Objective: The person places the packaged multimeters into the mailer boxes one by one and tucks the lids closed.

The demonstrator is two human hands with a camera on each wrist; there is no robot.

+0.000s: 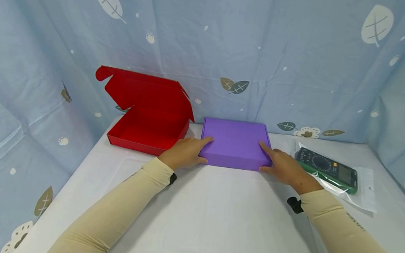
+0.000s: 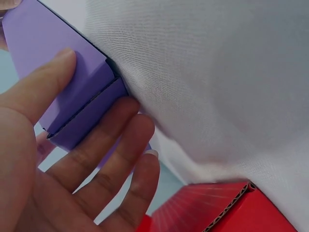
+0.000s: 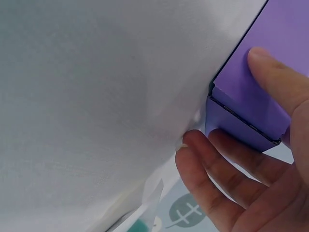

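A closed purple cardboard box (image 1: 235, 139) lies flat on the white table, its front side facing me. My left hand (image 1: 186, 151) grips its left end, and my right hand (image 1: 285, 168) grips the right end. In the left wrist view the left thumb (image 2: 46, 87) presses the front side while the other fingers bend along the end wall. The right wrist view has the right thumb (image 3: 275, 75) on the front side too, with fingers beside the end wall. Left of it stands a red cardboard box (image 1: 148, 127), lid raised and inside bare.
On the right side of the table, a green-and-black multimeter (image 1: 325, 167) lies in a clear plastic bag (image 1: 367, 189). A blue leaf-patterned curtain (image 1: 210, 42) hangs behind and along both sides. White cloth (image 1: 223, 220) covers the table.
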